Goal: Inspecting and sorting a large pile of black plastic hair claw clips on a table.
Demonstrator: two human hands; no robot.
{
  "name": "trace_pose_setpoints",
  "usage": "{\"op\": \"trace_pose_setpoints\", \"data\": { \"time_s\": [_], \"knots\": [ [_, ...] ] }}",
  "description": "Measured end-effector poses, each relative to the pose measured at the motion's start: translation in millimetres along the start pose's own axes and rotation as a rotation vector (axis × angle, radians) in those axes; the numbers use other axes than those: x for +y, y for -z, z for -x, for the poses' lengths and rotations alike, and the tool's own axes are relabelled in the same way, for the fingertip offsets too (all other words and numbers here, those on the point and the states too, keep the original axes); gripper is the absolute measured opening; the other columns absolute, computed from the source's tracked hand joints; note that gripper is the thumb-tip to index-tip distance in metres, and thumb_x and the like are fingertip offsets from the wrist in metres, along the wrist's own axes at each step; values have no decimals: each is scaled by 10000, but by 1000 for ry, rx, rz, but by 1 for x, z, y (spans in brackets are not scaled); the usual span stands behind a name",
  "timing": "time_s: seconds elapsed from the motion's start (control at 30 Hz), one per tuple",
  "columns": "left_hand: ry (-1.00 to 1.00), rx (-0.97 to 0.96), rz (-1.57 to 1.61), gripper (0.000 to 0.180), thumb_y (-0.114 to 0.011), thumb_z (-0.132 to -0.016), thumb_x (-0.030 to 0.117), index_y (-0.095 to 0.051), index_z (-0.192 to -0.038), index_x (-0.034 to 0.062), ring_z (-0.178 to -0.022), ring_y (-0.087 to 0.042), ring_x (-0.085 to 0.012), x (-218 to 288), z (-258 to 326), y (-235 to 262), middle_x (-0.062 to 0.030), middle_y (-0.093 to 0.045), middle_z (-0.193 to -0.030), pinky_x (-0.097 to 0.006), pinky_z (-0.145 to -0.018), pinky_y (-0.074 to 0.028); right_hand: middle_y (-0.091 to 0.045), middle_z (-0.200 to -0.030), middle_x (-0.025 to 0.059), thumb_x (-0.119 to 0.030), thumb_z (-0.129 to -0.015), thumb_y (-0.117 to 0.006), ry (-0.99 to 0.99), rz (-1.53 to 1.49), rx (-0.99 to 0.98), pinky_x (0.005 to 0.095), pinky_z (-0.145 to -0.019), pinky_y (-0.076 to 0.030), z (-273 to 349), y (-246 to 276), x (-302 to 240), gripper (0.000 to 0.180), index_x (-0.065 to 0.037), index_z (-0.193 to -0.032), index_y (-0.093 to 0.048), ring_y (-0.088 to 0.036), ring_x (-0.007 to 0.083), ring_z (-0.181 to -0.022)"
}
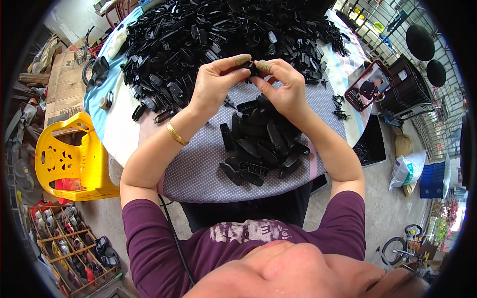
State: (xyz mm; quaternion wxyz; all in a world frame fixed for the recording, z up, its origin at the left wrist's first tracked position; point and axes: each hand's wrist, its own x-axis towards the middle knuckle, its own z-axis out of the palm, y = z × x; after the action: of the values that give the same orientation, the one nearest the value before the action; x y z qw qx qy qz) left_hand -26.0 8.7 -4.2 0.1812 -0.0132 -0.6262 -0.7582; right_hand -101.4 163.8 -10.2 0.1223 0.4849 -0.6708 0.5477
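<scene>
Above the table, my left hand (214,83) and my right hand (284,85) meet fingertip to fingertip around a small black plastic part (252,68). Both are closed on it, and the fingers cover most of it. Tan finger covers wrap the index fingers. Just beyond my hands spreads a large heap of glossy black plastic pieces (198,42). Nearer to me, between my forearms, lies a smaller pile of long, rounded black plastic casings (263,141). One casing (253,169) shows its hollow, ribbed inside.
A round table (194,164) with a dotted cloth carries everything. At its right edge a phone (368,85) stands tilted near small black bits (340,107). A yellow plastic chair (79,159) is at left, a shoe rack (69,248) below it. A black crate (407,82) stands at right.
</scene>
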Motion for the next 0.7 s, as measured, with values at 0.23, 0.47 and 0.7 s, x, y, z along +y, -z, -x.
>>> {"op": "trace_pose_setpoints", "data": {
  "time_s": [0.23,0.47,0.7],
  "knots": [
    [-85,-14,-92,265,-624,-825,12,-629,-1089,-3,-853,-617,-101,9,4,-8,-72,-667,-959,-214,-788,-504,-621,-920,76,-88,-732,-738,-12,131,32,228,-647,-498,0,-2,-5,328,6,-1011,-593,-609,120,-775],
    [-125,-178,-196,269,-575,-823,-54,-634,-1080,1,-918,-628,-154,20,3,0,-110,-666,-989,-265,-868,-492,-656,-800,42,-107,-813,-674,-302,-163,-291,225,-668,-490,3,5,-6,208,24,-971,-641,-613,85,-731],
    [-157,-184,-233,320,-602,-807,-50,-604,-1124,-6,-900,-640,-171,31,4,-4,-121,-659,-1004,-284,-859,-508,-666,-900,47,-112,-803,-680,-211,-65,-333,234,-718,-493,-4,11,1,260,-2,-1034,-635,-620,96,-807]
  ]
}}
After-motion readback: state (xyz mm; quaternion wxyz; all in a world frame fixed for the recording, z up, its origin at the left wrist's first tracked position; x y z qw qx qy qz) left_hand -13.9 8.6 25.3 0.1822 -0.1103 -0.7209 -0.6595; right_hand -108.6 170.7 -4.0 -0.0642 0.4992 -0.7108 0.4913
